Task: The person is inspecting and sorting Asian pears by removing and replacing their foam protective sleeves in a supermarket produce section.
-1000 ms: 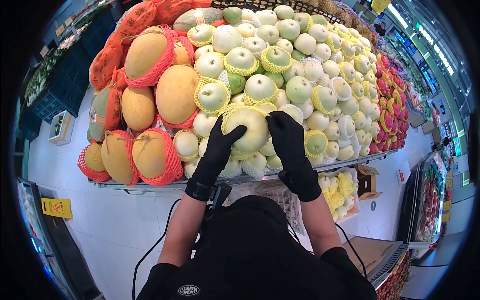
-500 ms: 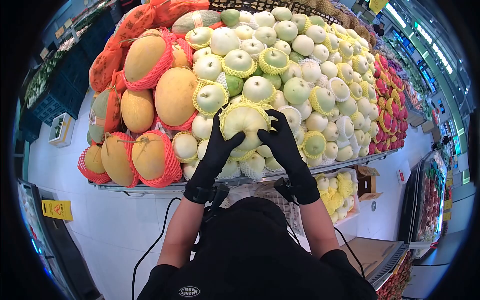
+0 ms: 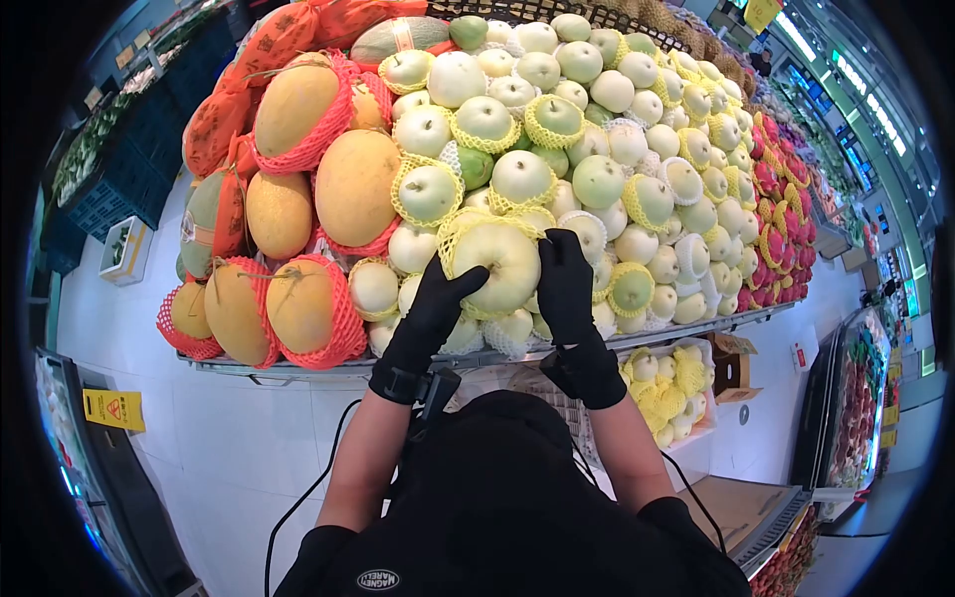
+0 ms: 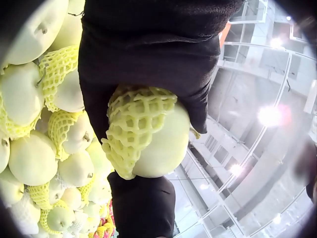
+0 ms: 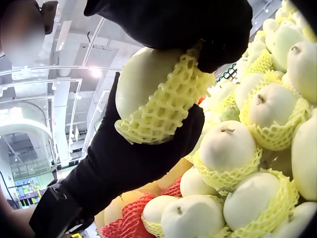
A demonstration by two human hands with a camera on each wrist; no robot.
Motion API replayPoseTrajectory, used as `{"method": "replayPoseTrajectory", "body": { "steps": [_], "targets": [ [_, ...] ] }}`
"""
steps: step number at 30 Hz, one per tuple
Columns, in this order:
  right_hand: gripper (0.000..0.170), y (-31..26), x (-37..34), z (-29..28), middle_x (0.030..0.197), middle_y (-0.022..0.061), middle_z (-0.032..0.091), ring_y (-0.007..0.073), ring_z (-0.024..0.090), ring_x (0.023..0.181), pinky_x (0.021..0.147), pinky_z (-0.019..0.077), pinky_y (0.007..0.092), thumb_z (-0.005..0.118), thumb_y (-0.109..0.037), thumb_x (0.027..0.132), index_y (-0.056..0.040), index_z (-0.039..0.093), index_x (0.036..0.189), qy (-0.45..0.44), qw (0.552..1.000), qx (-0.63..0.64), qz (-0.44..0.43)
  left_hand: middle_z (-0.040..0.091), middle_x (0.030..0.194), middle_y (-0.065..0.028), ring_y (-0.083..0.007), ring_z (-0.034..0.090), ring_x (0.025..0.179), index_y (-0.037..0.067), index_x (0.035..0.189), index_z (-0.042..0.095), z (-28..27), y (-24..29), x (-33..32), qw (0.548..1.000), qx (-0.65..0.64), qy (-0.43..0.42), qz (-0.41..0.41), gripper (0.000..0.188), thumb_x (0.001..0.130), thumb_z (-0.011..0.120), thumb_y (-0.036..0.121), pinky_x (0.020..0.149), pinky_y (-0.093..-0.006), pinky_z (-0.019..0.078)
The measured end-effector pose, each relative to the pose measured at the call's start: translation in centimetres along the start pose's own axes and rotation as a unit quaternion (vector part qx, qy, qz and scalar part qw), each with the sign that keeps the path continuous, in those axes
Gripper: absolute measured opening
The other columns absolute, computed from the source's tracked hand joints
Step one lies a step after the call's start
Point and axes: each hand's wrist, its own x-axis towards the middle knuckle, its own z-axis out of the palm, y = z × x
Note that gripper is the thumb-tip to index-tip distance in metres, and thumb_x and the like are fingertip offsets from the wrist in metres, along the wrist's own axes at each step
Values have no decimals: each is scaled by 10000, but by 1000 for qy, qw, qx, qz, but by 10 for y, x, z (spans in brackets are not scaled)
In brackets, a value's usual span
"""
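A pale green-white melon [image 3: 505, 267] is held in front of the fruit pile between two black-gloved hands. A yellow foam net [image 5: 163, 106] wraps its far side, leaving the side toward the person bare. My left hand [image 3: 433, 303] grips the melon from the left, thumb across its bare face and fingers behind on the net. On the right edge, my right hand [image 3: 565, 289] has its fingertips curled at the net's margin. The right wrist view shows this hand [image 5: 173, 25] above the melon, pinching the net's edge.
Pale melons [image 3: 597, 182], many in foam nets, are heaped around the hands. Larger yellow melons [image 3: 355, 187] in red nets lie left, and dragon fruit [image 3: 781, 229] lies right. Below the display's metal edge stands a box of netted melons [image 3: 668, 393].
Half a second ago both thumbs lay on the melon's face. Now the right thumb has left it and the right hand has moved to the side. The melon's bare face has turned slightly right.
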Motion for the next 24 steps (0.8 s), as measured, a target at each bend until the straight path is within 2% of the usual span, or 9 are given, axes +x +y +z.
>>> {"method": "replayPoseTrajectory", "body": {
  "steps": [4, 7, 10, 13, 16, 17, 20, 21, 24],
  "targets": [
    [156, -10, 1, 2, 906, 204, 661, 372, 644, 833, 706, 495, 408, 555, -138, 925, -13, 597, 1009, 31, 997, -74, -15, 593, 1195, -94, -182, 590, 1071, 1, 1299, 475, 12, 14, -2, 996, 80, 18, 29, 535, 837, 715, 123, 933, -330, 488],
    [160, -12, 4, -1, 904, 189, 668, 338, 656, 799, 697, 504, 391, 570, -133, 918, -22, 624, 1020, 43, 992, -101, -69, 593, 1194, -97, -181, 589, 1069, 0, 1292, 477, 15, 10, 0, 997, 63, 43, 24, 530, 836, 717, 124, 935, -330, 487],
    [206, -11, 0, -3, 861, 142, 674, 253, 656, 757, 708, 507, 339, 603, -121, 898, -32, 642, 1080, 19, 995, -57, -74, 587, 1203, -101, -187, 582, 1082, -2, 1297, 471, 10, 2, 3, 995, 60, 69, 27, 524, 844, 706, 118, 946, -335, 480],
    [282, -16, 3, -17, 989, 90, 661, 178, 618, 832, 772, 494, 292, 636, -117, 879, -50, 636, 1153, -103, 992, 50, 46, 565, 1236, -111, -199, 564, 1116, 1, 1332, 433, 0, -6, 5, 996, 41, 73, 40, 550, 854, 688, 101, 961, -341, 471],
    [362, 1, 6, -12, 1178, 53, 588, 149, 564, 944, 838, 472, 281, 650, -122, 872, -74, 602, 1228, -96, 976, 193, 9, 520, 1293, -120, -211, 530, 1167, 18, 1385, 369, -1, -8, 3, 996, -35, 69, 47, 607, 860, 669, 81, 986, -346, 452],
    [458, 2, 4, -14, 1299, 55, 508, 160, 533, 1063, 901, 462, 295, 629, -145, 901, -84, 504, 1337, -124, 964, 233, 33, 503, 1315, -123, -215, 516, 1186, 25, 1403, 345, 2, -8, 4, 994, -67, 68, 49, 630, 862, 663, 74, 995, -348, 444],
    [547, 10, -6, -4, 1312, 98, 503, 178, 524, 1139, 949, 452, 306, 618, -215, 920, -51, 401, 1395, -169, 937, 287, 104, 454, 1363, -123, -220, 475, 1233, 47, 1435, 296, 10, -17, 8, 991, -47, 68, 102, 688, 856, 666, 70, 1027, -352, 413],
    [591, -2, -12, -4, 1324, 119, 496, 191, 520, 1173, 974, 446, 313, 620, -255, 924, -29, 368, 1407, -171, 918, 322, 155, 441, 1378, -135, -225, 458, 1255, 41, 1457, 251, 20, -11, 2, 993, -14, 72, 98, 628, 927, 581, 103, 1040, -365, 401],
    [640, -1, -5, -6, 1316, 126, 511, 207, 537, 1156, 975, 449, 337, 674, -269, 877, -2, 388, 1385, -200, 875, 387, 209, 443, 1363, -113, -213, 448, 1252, 52, 1429, 295, 32, 1, 0, 990, 32, 89, 101, 700, 846, 682, 76, 1051, -363, 384]
  ]
}}
